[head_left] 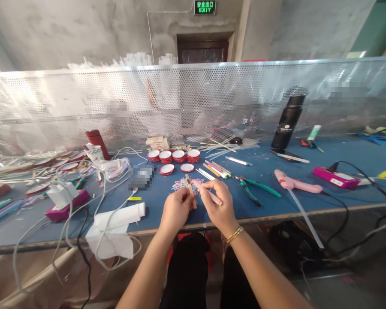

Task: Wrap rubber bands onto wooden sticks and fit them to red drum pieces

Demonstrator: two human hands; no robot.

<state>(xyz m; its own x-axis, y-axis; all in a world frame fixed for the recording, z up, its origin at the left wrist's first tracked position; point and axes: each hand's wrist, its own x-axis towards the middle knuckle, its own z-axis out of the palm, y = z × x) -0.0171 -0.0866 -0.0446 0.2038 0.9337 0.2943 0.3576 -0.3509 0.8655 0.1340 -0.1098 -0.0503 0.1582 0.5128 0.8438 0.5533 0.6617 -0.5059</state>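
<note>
My left hand is closed on a small flat wooden stick, which stands up between thumb and fingers near the table's front edge. In my right hand is a pale pink marker, its tip end close to the stick. Whether the tip touches the wood I cannot tell. Just beyond both hands lies a pile of colourful thin strands, partly covered by them. Several coloured markers lie behind my right hand, and green-handled pliers rest to its right.
Red-rimmed white discs stand in stacks behind the hands. A white paper roll, cables and a purple power strip lie left. To the right are a pink glue gun, another purple power strip and a black bottle.
</note>
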